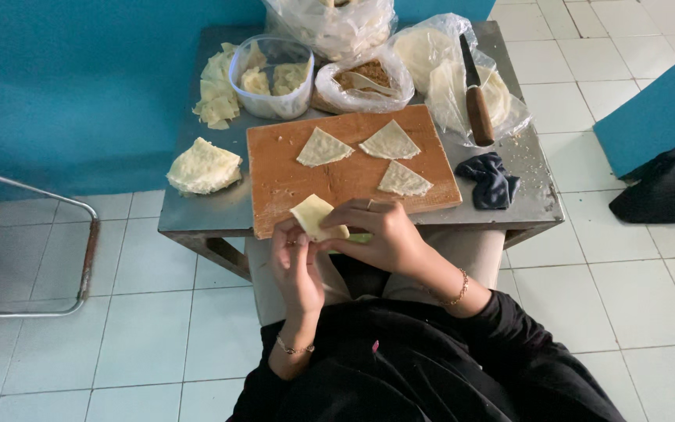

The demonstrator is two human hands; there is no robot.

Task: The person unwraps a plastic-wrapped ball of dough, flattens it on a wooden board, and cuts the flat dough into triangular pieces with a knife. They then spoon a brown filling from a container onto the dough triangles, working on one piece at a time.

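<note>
L hand [297, 262] & R hand [380, 234], fingers both pinched on folded pastry sheet [316, 216], just above wooden board [275, 168] w/ three triangles.

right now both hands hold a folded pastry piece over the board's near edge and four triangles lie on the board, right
Not quite: the head view shows three triangles on the wooden board, not four. The left hand and right hand do hold a folded pastry piece at its near edge.

Left hand [297, 262] and right hand [380, 234] meet, fingers curled, pinching.
</note>
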